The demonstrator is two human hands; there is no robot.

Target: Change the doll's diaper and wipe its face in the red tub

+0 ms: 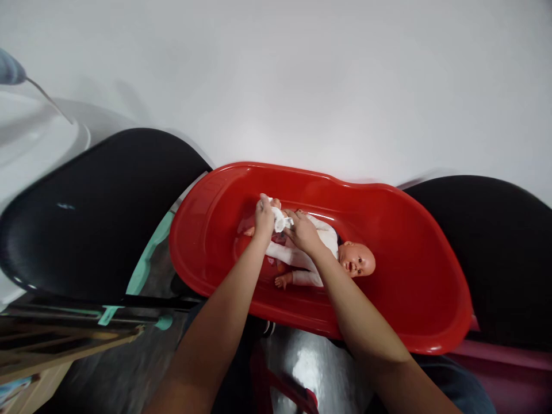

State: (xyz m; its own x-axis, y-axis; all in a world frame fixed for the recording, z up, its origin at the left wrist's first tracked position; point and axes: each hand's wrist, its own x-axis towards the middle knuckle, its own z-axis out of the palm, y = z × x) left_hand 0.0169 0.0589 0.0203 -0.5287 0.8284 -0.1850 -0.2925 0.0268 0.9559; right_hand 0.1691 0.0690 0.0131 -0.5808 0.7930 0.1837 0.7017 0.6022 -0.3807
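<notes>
A baby doll in a white long-sleeved suit lies on its back in a red baby bathtub, its head to the right and its feet to the left. Over the doll's legs, my left hand is closed on bunched white cloth. From the right, my right hand pinches the same cloth. It looks like a leg of the doll's suit, but I cannot be sure. A bare foot shows just beyond my left fingers. My forearms hide part of the doll's body and the near rim.
Black seats flank the tub, the other black seat at the right. A pale wall stands behind. Lower left is a wooden frame near green tape. Something dark pink sits at the lower right.
</notes>
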